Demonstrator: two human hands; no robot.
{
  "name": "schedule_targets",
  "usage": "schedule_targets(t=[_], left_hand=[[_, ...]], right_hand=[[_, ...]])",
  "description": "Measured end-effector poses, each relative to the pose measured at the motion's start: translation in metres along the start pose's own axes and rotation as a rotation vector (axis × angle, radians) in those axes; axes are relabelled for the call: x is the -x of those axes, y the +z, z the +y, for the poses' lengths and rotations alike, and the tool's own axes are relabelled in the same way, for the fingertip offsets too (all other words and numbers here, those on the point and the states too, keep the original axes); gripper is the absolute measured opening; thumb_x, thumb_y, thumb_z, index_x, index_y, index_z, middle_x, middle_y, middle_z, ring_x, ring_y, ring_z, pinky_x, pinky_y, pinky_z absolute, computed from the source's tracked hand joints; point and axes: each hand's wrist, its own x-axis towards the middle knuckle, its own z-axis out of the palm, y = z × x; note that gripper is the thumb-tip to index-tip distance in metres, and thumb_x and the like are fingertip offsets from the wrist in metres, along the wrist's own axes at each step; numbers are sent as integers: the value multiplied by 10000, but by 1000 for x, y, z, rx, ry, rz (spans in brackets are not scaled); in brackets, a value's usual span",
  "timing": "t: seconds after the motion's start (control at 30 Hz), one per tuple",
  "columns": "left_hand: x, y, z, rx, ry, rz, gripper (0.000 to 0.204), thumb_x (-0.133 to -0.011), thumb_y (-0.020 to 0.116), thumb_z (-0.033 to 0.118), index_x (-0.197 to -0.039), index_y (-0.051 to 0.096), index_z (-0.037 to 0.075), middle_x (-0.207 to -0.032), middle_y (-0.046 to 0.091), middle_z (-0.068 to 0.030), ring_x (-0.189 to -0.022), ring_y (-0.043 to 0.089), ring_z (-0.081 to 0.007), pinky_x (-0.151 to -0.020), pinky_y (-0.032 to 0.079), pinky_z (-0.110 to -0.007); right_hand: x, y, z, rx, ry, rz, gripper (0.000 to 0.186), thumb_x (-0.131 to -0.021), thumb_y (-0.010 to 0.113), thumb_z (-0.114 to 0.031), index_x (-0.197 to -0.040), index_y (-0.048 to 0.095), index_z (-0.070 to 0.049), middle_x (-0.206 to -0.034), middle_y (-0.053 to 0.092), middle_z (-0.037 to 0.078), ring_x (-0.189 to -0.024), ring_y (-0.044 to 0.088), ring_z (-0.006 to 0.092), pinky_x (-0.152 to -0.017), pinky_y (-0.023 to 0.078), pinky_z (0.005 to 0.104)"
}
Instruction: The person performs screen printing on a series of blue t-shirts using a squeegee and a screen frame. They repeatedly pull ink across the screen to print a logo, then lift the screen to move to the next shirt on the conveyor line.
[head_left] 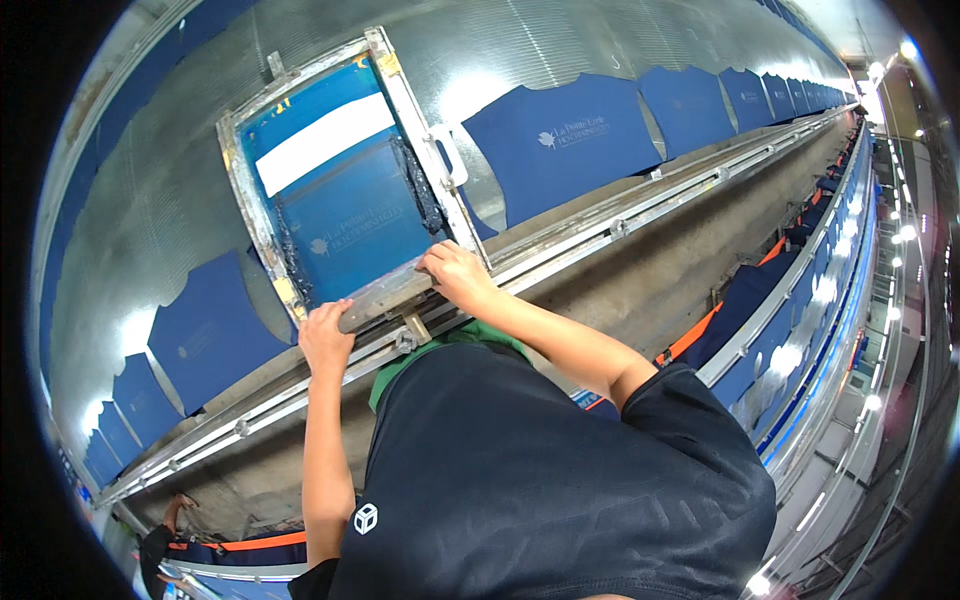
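Long and narrow, the printing table (150, 210) runs through a factory hall, its shiny metal top streaked with glare and a steel rail (560, 250) bolted along its near edge. Across the concrete aisle a second table lies parallel, also lined with blue garments.

Nearest the camera is the person's dark, slightly shiny mesh shirt, with a strip of green cloth at the chest. Both bare forearms reach forward to the near edge of the table. The left hand (325, 338) is curled over the near bar of a screen-printing frame (335, 175), fingers wrapped on the metal; the right hand (455, 275) is clamped on the same bar farther along. Both grips look firm.

The frame is rectangular, of scuffed, ink-stained aluminium, with a taut blue mesh crossed by a white band. It lies flat over one garment on the table, its near bar against the rail. A pale emblem shows through the mesh; whether that garment is already printed cannot be told.

By the look of it, the navy shirts (570, 135) to the right along the table already carry a pale printed emblem, and those to the left, such as the neighbouring shirt (205, 335), carry a fainter mark. Each is laid flat and smooth, the row curving away toward the far end under ceiling lights.

At the lower left edge, another person's arm (175, 510) shows near orange-trimmed cloth.
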Motion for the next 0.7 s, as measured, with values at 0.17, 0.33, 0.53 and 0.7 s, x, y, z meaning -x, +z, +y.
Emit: schedule_targets(t=[0.17, 0.33, 0.53, 0.7], left_hand=[[-24, -24, 11, -99, 134, 28, 364, -717, 870, 240, -1048, 758, 139, -1067, 734, -31, -1029, 675, -259, -888, 505, -407], [-69, 6, 20, -329, -46, -57, 616, -777, 774, 674, -977, 742, 93, -859, 741, -135, -859, 717, -349, -775, 542, -466], [-129, 8, -30, -27, -56, -360, 819, -639, 797, 813, -942, 790, 52, -835, 756, -198, -877, 744, -382, -755, 561, -496], [-155, -46, -28, 24, -123, -239, 793, -637, 790, 826, -894, 761, 76, -786, 737, -163, -777, 710, -377, -707, 530, -481]], right_hand=[[-30, -13, 8, 92, -134, -94, 364, -740, 864, -225, -987, 649, -67, -991, 639, 96, -1006, 635, 315, -872, 552, 427], [-64, -4, 13, 90, -83, -93, 543, -780, 835, -514, -981, 652, -44, -933, 676, 162, -943, 677, 386, -841, 553, 487], [-132, 10, 36, 151, 73, -530, 760, -731, 776, -748, -983, 797, -31, -1015, 768, 221, -1023, 740, 387, -924, 577, 481], [-155, -46, 28, -497, 217, -183, 436, -937, 777, -404, -1204, 755, -60, -1064, 773, 135, -996, 714, 202, -884, 552, 340]])
